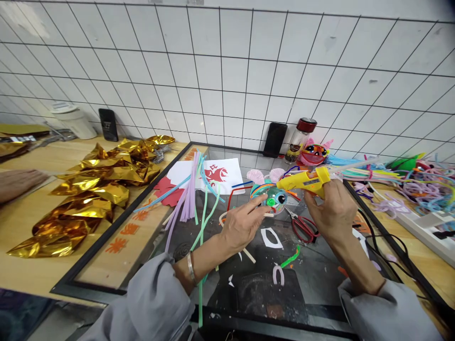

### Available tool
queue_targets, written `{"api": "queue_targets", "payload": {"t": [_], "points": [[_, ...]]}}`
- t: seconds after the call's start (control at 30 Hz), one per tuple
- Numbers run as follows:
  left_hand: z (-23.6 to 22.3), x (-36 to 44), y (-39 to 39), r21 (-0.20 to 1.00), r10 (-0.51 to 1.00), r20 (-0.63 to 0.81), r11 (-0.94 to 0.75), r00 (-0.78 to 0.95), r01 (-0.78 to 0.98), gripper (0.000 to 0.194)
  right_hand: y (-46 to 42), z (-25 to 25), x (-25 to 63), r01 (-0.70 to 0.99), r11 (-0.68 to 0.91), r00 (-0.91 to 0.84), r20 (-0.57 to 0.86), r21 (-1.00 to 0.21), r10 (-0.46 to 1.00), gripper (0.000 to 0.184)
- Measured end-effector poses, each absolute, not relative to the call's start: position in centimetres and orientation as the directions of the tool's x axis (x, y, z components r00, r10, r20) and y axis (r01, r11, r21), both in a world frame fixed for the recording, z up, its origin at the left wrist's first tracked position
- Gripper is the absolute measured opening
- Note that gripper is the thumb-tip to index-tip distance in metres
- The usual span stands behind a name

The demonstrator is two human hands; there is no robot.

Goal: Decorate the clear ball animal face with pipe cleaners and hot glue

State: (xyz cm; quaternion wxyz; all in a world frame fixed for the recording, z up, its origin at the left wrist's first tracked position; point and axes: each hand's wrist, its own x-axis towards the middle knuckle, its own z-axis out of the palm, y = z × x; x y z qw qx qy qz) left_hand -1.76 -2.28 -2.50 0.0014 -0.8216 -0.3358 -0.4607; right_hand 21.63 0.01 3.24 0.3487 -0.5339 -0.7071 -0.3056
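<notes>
My right hand [332,208] is wrapped round the handle of a yellow hot glue gun [302,180]. The gun's nozzle points left, over a pipe-cleaner animal craft [272,199]. That craft has pink ears, a clear rounded body, a large blue-and-black eye and a green coil. Its lower left side is gripped by the fingers of my left hand [243,225], which partly cover it. Red-handled scissors [304,226] lie beside my right wrist. On the glass surface below are a white paper cut-out [272,238], a green pipe-cleaner piece [290,257] and a bent pale pink piece [278,275].
Lilac pipe cleaners [188,194] lie across white paper [231,170]. Crumpled gold foil [103,199] spreads to the left, near another person's hand [23,183]. A phone [275,139] and a jar [300,139] stand by the wall. At right sits a power strip [423,227] with cables.
</notes>
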Motion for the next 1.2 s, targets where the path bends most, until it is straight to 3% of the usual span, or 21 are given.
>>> {"api": "queue_targets", "payload": {"t": [1.2], "points": [[-2.8,-1.2,-1.7,0.232,0.54,0.758,-0.749,0.367,0.621,0.029,0.7,2.2,21.4,0.967,0.252,-0.123,0.806,-0.034,0.579,0.018]]}}
